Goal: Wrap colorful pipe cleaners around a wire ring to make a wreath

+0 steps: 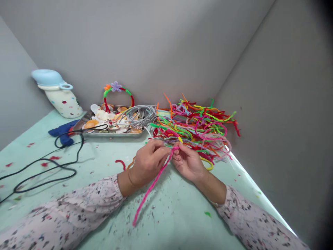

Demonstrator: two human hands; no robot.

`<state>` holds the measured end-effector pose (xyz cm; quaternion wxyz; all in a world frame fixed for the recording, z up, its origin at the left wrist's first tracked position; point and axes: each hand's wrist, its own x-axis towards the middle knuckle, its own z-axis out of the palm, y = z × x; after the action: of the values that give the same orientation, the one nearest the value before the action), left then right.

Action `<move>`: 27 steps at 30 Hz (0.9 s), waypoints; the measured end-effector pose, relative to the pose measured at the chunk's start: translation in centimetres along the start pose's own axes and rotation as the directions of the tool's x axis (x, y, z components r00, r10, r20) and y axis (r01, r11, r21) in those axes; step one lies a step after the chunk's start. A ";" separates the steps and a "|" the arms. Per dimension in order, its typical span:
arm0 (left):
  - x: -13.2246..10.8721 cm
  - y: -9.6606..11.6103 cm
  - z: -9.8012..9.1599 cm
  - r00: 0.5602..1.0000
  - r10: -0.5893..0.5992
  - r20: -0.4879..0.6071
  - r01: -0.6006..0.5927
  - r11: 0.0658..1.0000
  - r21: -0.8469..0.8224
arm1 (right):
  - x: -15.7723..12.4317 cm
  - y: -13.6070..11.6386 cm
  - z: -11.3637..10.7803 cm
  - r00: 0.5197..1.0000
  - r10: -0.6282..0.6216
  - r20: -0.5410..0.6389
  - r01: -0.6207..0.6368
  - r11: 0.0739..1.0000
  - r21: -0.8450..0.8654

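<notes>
A pink pipe cleaner [150,188] slants from my fingers down toward the front of the table, its loose end hanging free. My left hand [149,161] is closed, thumb and forefinger pinching the pink stem near its upper end. My right hand [189,162] pinches the top of the same stem, where it looks bent or twisted; the fingertips hide the detail. Just beyond the fingertips lies a big heap of coloured pipe cleaners [200,128]. A short red piece [120,162] and an orange piece partly hidden by my left hand lie beside my left wrist.
A metal tray [114,134] of shells stands behind, with a coil of grey wire [142,116] and a pipe-cleaner hoop [133,99] with flowers. At left are a blue glue gun [65,131], its black cord [75,162] and a leaning white bottle [63,100]. Grey walls enclose the table.
</notes>
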<state>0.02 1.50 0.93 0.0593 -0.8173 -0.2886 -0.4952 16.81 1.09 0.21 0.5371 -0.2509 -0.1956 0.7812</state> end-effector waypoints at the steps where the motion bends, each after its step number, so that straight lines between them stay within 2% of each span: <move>1: 0.1 0.0 0.0 1.000 -0.002 -0.011 0.002 1.000 0.012 | 0.0 0.0 0.0 1.000 -0.001 0.002 0.001 1.000 -0.004; 6: 0.3 -0.2 0.2 1.000 0.000 -0.026 0.001 0.999 0.046 | 0.0 0.2 -0.1 1.000 0.010 0.005 -0.010 1.000 -0.024; 16: 0.1 -0.7 0.4 0.999 0.007 0.044 -0.011 0.996 0.086 | 0.1 0.3 -0.4 0.999 0.022 0.044 -0.019 0.997 -0.076; 27: -0.1 -1.3 0.7 0.999 0.052 0.014 -0.052 0.996 0.066 | 0.0 0.2 -0.4 0.999 0.008 0.053 -0.004 0.997 -0.083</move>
<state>-0.20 2.77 0.22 0.0976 -0.8252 -0.2840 -0.4784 16.90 1.03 -0.20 0.5183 -0.2525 -0.2415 0.7806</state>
